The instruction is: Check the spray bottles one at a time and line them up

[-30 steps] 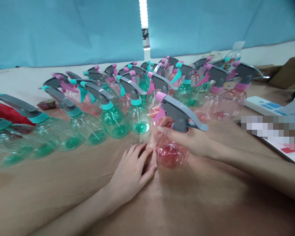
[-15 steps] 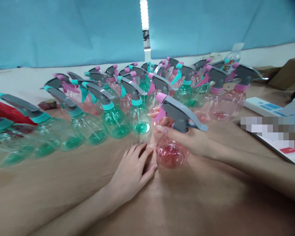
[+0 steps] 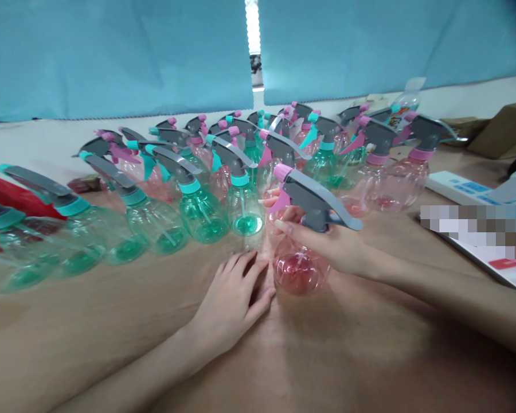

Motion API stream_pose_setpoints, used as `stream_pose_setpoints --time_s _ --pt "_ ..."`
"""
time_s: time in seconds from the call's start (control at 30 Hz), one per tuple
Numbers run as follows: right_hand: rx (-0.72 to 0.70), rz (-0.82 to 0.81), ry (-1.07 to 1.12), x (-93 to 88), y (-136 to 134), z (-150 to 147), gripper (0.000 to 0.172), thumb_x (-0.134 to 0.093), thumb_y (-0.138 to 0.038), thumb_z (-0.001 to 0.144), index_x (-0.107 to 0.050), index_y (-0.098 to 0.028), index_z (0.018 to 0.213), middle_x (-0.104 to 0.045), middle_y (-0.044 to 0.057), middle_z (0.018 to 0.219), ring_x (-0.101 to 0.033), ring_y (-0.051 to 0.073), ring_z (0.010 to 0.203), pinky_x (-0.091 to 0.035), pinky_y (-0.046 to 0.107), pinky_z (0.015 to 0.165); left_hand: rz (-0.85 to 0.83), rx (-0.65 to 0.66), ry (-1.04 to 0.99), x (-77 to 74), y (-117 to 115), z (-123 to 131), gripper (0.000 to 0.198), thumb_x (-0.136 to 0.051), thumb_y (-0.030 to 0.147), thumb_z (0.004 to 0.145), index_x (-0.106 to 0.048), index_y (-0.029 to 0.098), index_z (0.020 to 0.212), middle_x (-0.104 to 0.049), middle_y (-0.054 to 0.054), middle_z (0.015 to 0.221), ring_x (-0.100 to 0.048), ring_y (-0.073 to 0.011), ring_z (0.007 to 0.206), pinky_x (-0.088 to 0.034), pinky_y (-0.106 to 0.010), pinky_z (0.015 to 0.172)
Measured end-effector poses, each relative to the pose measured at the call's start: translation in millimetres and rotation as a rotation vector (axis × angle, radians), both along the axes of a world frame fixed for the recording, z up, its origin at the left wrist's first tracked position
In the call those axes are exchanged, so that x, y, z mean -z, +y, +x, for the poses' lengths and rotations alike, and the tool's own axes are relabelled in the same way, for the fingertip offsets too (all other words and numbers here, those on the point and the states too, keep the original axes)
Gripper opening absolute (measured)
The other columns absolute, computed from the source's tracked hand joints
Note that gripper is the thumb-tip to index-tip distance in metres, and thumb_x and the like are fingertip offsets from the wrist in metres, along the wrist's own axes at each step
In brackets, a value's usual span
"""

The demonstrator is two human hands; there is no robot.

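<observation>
My right hand is wrapped round the neck of a pink spray bottle, which stands upright on the wooden table. Its grey trigger head with a pink nozzle rises above my fingers, the nozzle facing left. Part of the bottle's neck is hidden by the hand. Flat on the table, just left of that bottle, rests my left hand, palm down with fingers apart and nothing held. Beyond its fingertips stands a green spray bottle, and another green spray bottle is beside it.
Several more green and pink spray bottles fill the table's back and left. A red object lies at far left. At right are a white device, a phone-like slab and a cardboard box. A blue sheet hangs behind.
</observation>
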State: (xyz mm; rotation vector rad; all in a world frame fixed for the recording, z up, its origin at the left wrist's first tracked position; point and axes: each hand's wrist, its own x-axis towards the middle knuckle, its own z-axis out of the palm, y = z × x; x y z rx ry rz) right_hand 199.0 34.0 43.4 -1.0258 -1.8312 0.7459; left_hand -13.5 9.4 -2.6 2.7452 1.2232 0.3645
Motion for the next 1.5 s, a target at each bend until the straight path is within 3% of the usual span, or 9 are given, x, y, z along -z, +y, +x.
stream_pose_setpoints --time_s 0.2,0.87,1.17,1.5 --pt "0.0 -0.066 0.057 0.3 0 -1 0.013 -0.054 -0.033 0.088 -0.059 -0.023 0.081 -0.063 0.001 0.084 -0.06 0.019 0.083 -0.048 0.039 0.083 0.0 0.003 0.001 -1.4 -1 -1 0.039 -0.051 0.035 0.094 -0.053 0.015 0.127 -0.051 -0.016 0.134 -0.046 -0.034 0.121 -0.039 -0.052 0.099" --pt "0.016 -0.024 0.052 -8.0 -3 -5 0.022 -0.057 -0.042 0.087 -0.061 -0.022 0.079 -0.06 0.0 0.075 -0.057 0.016 0.071 -0.048 0.034 0.073 0.007 0.001 0.006 0.4 -1 -1 0.039 -0.05 0.037 0.095 -0.053 0.016 0.127 -0.051 -0.015 0.134 -0.046 -0.0335 0.121 -0.039 -0.052 0.099" --pt "0.005 -0.031 0.029 -6.6 -3 -3 0.028 -0.056 -0.051 0.086 -0.066 -0.024 0.085 -0.063 0.0 0.075 -0.059 0.018 0.075 -0.05 0.036 0.075 0.009 -0.004 0.01 -1.0 -1 0 0.038 -0.05 0.036 0.095 -0.052 0.018 0.127 -0.051 -0.014 0.134 -0.046 -0.033 0.121 -0.04 -0.052 0.098" --pt "0.027 -0.082 0.049 -1.6 -3 -3 0.033 -0.055 -0.055 0.086 -0.062 -0.023 0.085 -0.065 0.002 0.088 -0.06 0.019 0.087 -0.048 0.038 0.087 -0.006 -0.011 0.008 -2.5 -2 0 0.037 -0.05 0.036 0.094 -0.052 0.018 0.127 -0.051 -0.014 0.134 -0.047 -0.0326 0.12 -0.04 -0.051 0.098"
